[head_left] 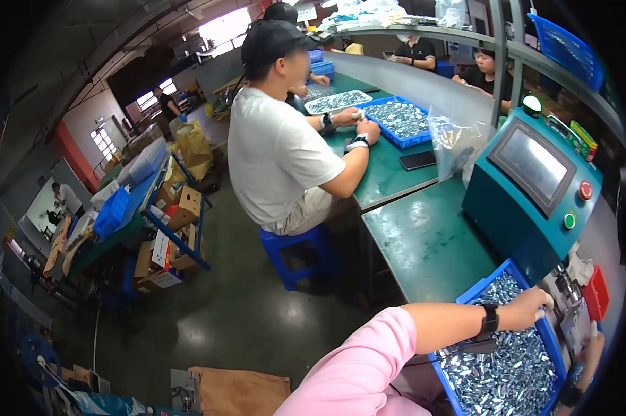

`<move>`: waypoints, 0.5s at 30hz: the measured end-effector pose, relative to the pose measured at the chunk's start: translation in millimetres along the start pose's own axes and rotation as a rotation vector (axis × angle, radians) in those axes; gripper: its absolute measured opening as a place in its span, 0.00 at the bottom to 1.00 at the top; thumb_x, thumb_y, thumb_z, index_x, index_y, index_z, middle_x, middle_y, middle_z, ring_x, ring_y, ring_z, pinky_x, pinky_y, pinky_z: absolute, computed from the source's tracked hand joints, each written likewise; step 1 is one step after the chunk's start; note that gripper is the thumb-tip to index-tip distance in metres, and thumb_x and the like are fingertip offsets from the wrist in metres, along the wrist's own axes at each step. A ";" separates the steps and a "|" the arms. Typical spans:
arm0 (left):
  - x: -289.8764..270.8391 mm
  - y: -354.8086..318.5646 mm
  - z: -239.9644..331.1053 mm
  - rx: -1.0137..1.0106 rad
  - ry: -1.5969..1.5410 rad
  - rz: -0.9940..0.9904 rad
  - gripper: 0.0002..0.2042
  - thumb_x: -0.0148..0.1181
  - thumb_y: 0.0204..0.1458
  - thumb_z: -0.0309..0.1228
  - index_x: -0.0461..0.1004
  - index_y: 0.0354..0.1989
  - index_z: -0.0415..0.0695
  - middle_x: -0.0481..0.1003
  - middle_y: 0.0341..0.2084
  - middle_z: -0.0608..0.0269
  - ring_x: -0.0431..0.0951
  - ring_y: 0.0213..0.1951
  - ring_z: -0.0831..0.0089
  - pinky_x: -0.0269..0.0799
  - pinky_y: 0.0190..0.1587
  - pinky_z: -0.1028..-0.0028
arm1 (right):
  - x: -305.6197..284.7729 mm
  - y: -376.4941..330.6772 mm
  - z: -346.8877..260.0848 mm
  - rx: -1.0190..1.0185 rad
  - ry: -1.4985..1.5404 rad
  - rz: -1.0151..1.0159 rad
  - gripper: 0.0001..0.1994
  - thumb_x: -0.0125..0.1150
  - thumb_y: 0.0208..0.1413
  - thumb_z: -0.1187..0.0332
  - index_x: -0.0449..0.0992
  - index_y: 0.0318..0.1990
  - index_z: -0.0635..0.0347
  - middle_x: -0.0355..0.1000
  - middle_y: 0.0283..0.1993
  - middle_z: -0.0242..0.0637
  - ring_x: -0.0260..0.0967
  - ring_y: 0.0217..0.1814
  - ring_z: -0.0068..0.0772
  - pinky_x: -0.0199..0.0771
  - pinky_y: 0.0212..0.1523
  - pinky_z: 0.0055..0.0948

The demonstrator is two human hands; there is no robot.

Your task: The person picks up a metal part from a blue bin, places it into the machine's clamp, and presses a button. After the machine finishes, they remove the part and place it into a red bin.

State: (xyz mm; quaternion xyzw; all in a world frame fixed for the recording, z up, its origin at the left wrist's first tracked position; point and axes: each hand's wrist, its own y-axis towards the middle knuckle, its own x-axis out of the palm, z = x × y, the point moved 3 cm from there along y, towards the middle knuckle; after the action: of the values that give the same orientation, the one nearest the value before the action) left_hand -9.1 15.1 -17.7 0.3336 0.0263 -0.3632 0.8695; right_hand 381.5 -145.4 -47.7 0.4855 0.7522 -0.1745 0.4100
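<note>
Because each piece looks small and smooth, the metal parts (pixel 496 374) should prove light singly but heavy by the trayful—hard, stiff, slippery, hardly fragile; best hold, probably, a fingertip pinch across the narrow sides.

Parts: slim, elongated, silvery with a bluish sheen; many, heaped at all angles; finer detail too small to tell. Location: in a blue tray (pixel 553 347), spread from its far end to its near end. Tray: straight-walled, probably best lifted by two opposite rims.

Left hand (pixel 524 310): over the tray's right edge, fingers bent toward one another, white coverings (pixel 549 301) at the tips; whether a part is pinched, cannot tell. Right hand (pixel 594 340): beyond the same edge, near a metal fixture (pixel 573 326); dim at the rim of view, grip cannot be told.

Red bin (pixel 596 295): beside the fixture. Teal console (pixel 514 201): at the right edge of the green desk (pixel 424 239), with screen, red button and green button. Farther off, at the adjoining desk: one seated co-worker (pixel 278 152) in a white shirt—and another blue tray (pixel 400 141) of similar pieces.
</note>
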 end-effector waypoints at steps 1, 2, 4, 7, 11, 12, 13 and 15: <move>-4.5 -1.9 -1.8 0.003 0.020 0.025 0.10 0.58 0.42 0.22 0.73 0.36 0.39 0.73 0.32 0.49 0.72 0.40 0.53 0.67 0.42 0.62 | 12.7 -26.9 -31.1 -0.049 0.172 -0.065 0.20 0.54 0.52 0.48 0.73 0.32 0.59 0.70 0.23 0.39 0.66 0.17 0.32 0.59 0.16 0.30; -5.1 -2.1 -1.6 0.015 0.021 0.011 0.10 0.58 0.42 0.22 0.73 0.36 0.39 0.73 0.32 0.49 0.72 0.40 0.53 0.67 0.42 0.62 | 17.2 -47.7 -52.5 -0.093 0.342 -0.117 0.25 0.48 0.56 0.44 0.70 0.30 0.61 0.67 0.18 0.35 0.62 0.10 0.27 0.52 0.08 0.23; -3.3 -0.6 -2.5 0.018 0.041 0.021 0.10 0.59 0.43 0.24 0.73 0.36 0.38 0.74 0.30 0.50 0.74 0.36 0.55 0.68 0.39 0.63 | 20.3 -69.0 -65.9 -0.054 0.398 -0.176 0.24 0.48 0.56 0.45 0.70 0.32 0.62 0.66 0.17 0.35 0.62 0.10 0.26 0.52 0.08 0.22; -5.5 -3.9 6.8 -0.021 0.016 -0.022 0.10 0.60 0.44 0.26 0.73 0.36 0.38 0.74 0.27 0.51 0.74 0.32 0.57 0.69 0.36 0.65 | 17.8 -96.2 -75.2 -0.031 0.499 -0.265 0.22 0.49 0.57 0.48 0.69 0.35 0.62 0.66 0.16 0.34 0.62 0.10 0.24 0.52 0.09 0.21; -14.8 -1.3 20.1 -0.095 0.000 -0.112 0.09 0.61 0.46 0.28 0.74 0.35 0.39 0.73 0.23 0.53 0.74 0.27 0.64 0.69 0.32 0.70 | 6.2 -128.2 -92.9 -0.071 0.652 -0.282 0.20 0.49 0.58 0.50 0.69 0.37 0.62 0.67 0.19 0.33 0.63 0.11 0.23 0.53 0.11 0.19; -16.5 -1.6 22.9 -0.090 0.047 -0.128 0.09 0.62 0.46 0.29 0.75 0.34 0.39 0.73 0.21 0.55 0.73 0.26 0.68 0.69 0.31 0.71 | 4.2 -134.3 -99.3 -0.088 0.706 -0.276 0.19 0.49 0.58 0.51 0.69 0.37 0.62 0.68 0.20 0.33 0.64 0.12 0.23 0.54 0.12 0.19; -15.2 0.4 26.2 -0.088 0.029 -0.167 0.09 0.62 0.46 0.29 0.75 0.34 0.39 0.73 0.21 0.55 0.73 0.26 0.68 0.69 0.31 0.71 | 2.1 -136.1 -99.7 -0.054 0.706 -0.249 0.19 0.49 0.58 0.51 0.69 0.37 0.62 0.68 0.20 0.33 0.64 0.12 0.23 0.54 0.12 0.19; -10.9 2.0 28.7 -0.234 0.033 -0.211 0.08 0.61 0.48 0.30 0.75 0.34 0.40 0.73 0.22 0.58 0.73 0.26 0.72 0.69 0.31 0.72 | -0.3 -138.6 -100.9 -0.006 0.752 -0.340 0.17 0.52 0.57 0.53 0.69 0.37 0.61 0.68 0.20 0.31 0.65 0.13 0.23 0.55 0.13 0.19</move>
State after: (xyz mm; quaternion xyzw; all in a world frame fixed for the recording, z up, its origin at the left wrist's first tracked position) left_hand -21.4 5.6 8.8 0.2315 0.1177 -0.4415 0.8589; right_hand 215.4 -143.8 -5.4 0.3829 0.9196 -0.0480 0.0733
